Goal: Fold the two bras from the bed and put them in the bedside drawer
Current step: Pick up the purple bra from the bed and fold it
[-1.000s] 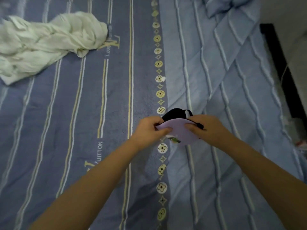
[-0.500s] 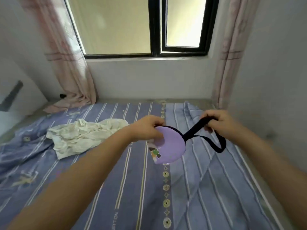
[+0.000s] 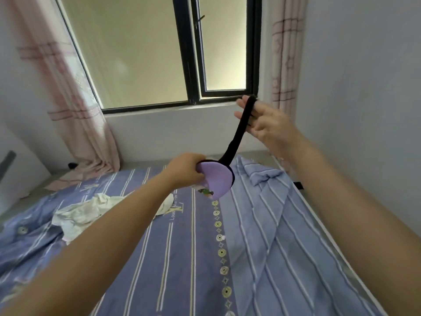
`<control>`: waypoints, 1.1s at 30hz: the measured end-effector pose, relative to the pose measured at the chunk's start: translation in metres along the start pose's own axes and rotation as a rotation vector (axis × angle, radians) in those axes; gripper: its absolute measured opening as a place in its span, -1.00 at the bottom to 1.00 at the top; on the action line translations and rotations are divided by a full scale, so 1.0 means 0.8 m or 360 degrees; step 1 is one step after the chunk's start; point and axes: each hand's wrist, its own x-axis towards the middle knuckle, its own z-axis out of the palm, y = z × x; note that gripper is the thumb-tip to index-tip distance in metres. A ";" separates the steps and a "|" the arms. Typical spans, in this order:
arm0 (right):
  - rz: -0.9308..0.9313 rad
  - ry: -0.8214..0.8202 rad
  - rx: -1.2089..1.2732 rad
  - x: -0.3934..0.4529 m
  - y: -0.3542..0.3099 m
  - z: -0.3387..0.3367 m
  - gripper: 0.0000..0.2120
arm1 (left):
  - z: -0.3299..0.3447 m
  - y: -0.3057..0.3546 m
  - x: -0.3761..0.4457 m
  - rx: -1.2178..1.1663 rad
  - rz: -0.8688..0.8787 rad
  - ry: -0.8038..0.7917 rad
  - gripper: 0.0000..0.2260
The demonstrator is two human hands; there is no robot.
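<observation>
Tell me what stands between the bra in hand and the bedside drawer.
The drawer is not in view, so the route to it cannot be judged. The purple bra is off the bed, its cups gripped by the left hand; its black strap runs taut to the right hand. Nothing visible blocks either hand.

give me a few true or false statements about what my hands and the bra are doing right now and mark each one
1. The left hand grips the purple cup of the bra. True.
2. The black strap hangs slack. False: it is pulled taut, up over the fingers of the right hand.
3. The bra lies flat on the bed. False: it is held in the air above it.
4. A white cloth lies on the bed, left of the left arm. True.
5. The right hand is a closed fist. False: its fingers are spread, with the strap looped over them.
</observation>
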 end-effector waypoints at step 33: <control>0.0074 0.0249 -0.0607 -0.080 0.092 0.105 -0.71 | 0.024 0.022 -0.078 -0.2669 -0.0312 0.0485 -0.62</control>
